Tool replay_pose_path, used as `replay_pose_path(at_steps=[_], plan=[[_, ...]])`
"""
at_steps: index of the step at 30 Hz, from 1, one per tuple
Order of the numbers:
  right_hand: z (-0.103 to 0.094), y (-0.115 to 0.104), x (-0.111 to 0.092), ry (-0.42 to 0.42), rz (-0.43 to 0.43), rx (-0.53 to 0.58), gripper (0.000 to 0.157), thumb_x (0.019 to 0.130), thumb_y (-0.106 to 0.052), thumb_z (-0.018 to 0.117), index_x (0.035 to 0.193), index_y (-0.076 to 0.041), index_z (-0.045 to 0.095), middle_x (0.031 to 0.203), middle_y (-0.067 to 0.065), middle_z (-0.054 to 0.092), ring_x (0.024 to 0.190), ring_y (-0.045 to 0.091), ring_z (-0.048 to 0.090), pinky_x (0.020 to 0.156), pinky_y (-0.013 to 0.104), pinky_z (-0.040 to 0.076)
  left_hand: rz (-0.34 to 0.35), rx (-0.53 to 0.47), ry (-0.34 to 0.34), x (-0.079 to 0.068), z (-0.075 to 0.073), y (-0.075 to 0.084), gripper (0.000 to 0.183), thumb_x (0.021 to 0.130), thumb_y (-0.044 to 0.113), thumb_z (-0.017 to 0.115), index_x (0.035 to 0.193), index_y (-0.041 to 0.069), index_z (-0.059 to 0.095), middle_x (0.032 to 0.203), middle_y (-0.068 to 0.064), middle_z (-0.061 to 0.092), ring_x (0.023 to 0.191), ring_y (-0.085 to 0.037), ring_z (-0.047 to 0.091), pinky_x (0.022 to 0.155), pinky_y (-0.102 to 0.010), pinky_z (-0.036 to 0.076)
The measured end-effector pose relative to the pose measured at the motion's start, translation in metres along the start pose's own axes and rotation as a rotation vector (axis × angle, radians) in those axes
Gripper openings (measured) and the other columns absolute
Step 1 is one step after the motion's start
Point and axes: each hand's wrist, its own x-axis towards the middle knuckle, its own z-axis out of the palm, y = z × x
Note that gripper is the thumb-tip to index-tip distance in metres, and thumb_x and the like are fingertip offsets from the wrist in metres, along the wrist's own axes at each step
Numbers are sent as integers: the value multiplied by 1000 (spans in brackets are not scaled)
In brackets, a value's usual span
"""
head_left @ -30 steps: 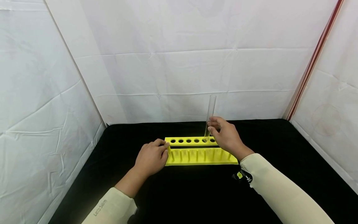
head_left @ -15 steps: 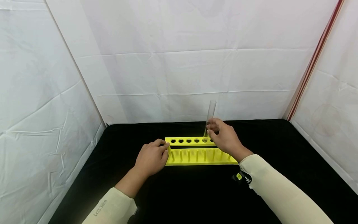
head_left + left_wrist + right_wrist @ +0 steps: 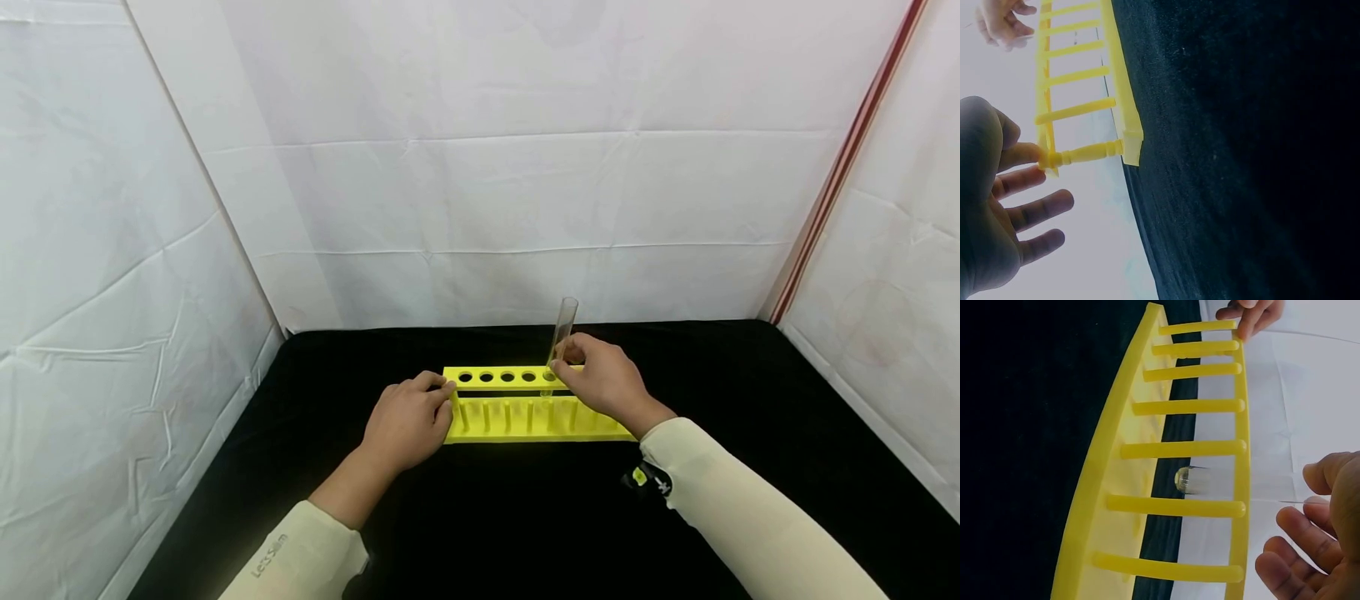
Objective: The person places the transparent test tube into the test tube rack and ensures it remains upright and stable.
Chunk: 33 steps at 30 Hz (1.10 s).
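A clear glass test tube (image 3: 566, 318) stands slightly tilted in a hole toward the right part of the yellow test tube rack (image 3: 498, 435). My right hand (image 3: 611, 379) pinches the tube between thumb and fingers, just above the rack's top plate. From the right wrist, the tube's rounded bottom (image 3: 1185, 480) shows below the top plate, between two pegs and apart from the base. My left hand (image 3: 407, 421) holds the left end of the top plate. Thumb and index finger meet at that corner in the left wrist view, while the other fingers (image 3: 1041, 209) extend past it.
Black cloth (image 3: 510, 525) covers the table under the rack. White sheeting (image 3: 450, 192) hangs behind and on both sides, with a red-brown strip (image 3: 847, 167) in the right corner. Several round holes line the rack's top plate, to the left of the tube.
The test tube has moved down through the rack's hole, its bottom now below the top plate. My right hand has lowered with it. The left hand and the rack stay in place.
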Motion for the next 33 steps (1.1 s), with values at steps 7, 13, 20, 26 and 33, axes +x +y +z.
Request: replay_pose_path(at_steps=[7, 13, 20, 26, 33], plan=[[5, 4, 1, -3, -41, -38, 25, 99, -34, 69, 116, -16, 72, 120, 5, 71, 108, 28, 68, 85, 50, 57, -1, 0, -8, 0, 1, 0, 35, 105, 24, 54, 134, 14, 70, 134, -4, 64, 104, -26, 67, 90, -48, 53], [9, 8, 1, -7, -60, -64, 32, 98, -35, 71, 121, -12, 71, 120, 6, 71, 111, 29, 65, 87, 50, 56, -8, -7, -11, 0, 2, 2, 36, 105, 24, 53, 135, 14, 70, 135, -4, 63, 108, -27, 66, 93, -49, 52], [11, 13, 1, -20, -54, -62, 32, 99, -35, 70, 121, -12, 71, 117, 6, 71, 113, 29, 61, 92, 52, 53, -22, -10, -23, 1, 2, 4, 36, 105, 24, 53, 136, 15, 69, 136, -4, 62, 111, -27, 65, 95, -49, 50], [12, 15, 0, -26, -70, -44, 33, 100, -33, 69, 124, -10, 70, 119, 7, 70, 116, 30, 61, 95, 53, 52, -20, -8, -21, 1, 3, 4, 37, 105, 25, 53, 137, 15, 69, 136, -4, 62, 111, -27, 65, 95, -50, 50], [7, 21, -11, -3, -75, -53, 59, 97, -45, 70, 142, -7, 58, 138, 12, 61, 131, 36, 51, 101, 57, 47, -20, -11, -38, -1, -1, 5, 37, 106, 27, 52, 137, 15, 68, 137, -5, 62, 116, -29, 62, 97, -51, 49]])
